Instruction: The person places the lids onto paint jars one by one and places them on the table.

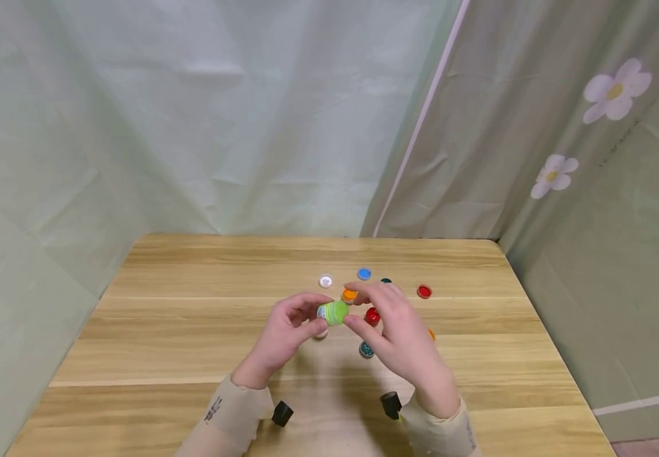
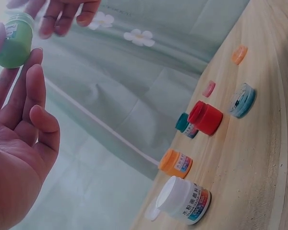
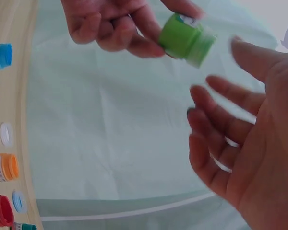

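One left grip (image 1: 285, 327) pinches green jar (image 1: 336, 312), right grip (image 1: 402, 331) loose; right camera adds blue jar (image 3: 3, 55).

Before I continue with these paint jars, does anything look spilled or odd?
I see no obvious spill or toppled jar on the table. Only the teal lid near the red jar stands out: its blotchy upward face looks paint-smeared.
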Demonstrator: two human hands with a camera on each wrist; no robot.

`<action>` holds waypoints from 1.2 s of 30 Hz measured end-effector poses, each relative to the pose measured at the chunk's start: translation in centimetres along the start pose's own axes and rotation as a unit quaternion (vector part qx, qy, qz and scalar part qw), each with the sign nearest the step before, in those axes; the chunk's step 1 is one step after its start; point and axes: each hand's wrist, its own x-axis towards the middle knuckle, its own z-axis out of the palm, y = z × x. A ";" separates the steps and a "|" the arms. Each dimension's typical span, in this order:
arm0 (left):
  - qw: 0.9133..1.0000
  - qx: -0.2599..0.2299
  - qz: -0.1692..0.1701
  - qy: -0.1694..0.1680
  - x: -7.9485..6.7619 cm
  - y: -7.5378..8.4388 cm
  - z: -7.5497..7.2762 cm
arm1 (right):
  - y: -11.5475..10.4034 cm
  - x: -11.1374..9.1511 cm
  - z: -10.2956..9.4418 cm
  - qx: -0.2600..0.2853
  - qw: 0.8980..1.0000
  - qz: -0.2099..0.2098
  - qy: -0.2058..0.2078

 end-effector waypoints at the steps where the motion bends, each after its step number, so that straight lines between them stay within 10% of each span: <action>1: 1.000 0.001 0.003 0.002 0.0 0.0 0.0 | 0.1 0.0 -0.1 -0.002 1.000 -0.016 -0.002; 14: 1.000 -0.003 0.006 -0.003 -0.1 -0.1 -0.3 | 0.4 0.3 0.1 -0.007 0.994 -0.113 -0.004; 36: 1.000 0.019 0.016 -0.016 -0.1 -0.1 0.1 | -0.1 -0.2 0.4 -0.027 0.998 0.051 -0.009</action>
